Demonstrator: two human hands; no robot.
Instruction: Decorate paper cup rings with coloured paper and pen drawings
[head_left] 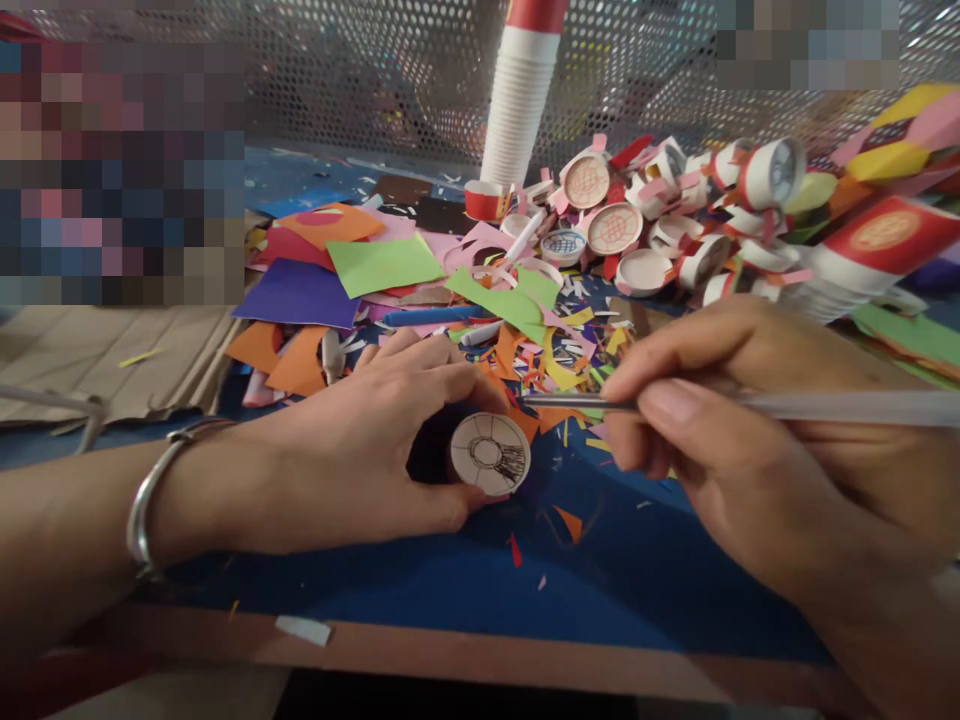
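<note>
My left hand (375,440) wraps around a small paper cup (490,453) lying on its side on the blue table mat (600,570). The cup's round base faces me and carries drawn black lines with a scribbled patch. A silver bangle (154,490) sits on that wrist. My right hand (750,430) pinches a slim pen (750,404) held almost level, its tip pointing left and hovering just above the cup's base near my left thumb.
Coloured paper sheets (382,262) and scraps litter the mat behind my hands. A tall stack of white cups (520,95) stands at the back. Several decorated cut cups (660,220) pile at the back right. Brown cardboard (105,350) lies at the left.
</note>
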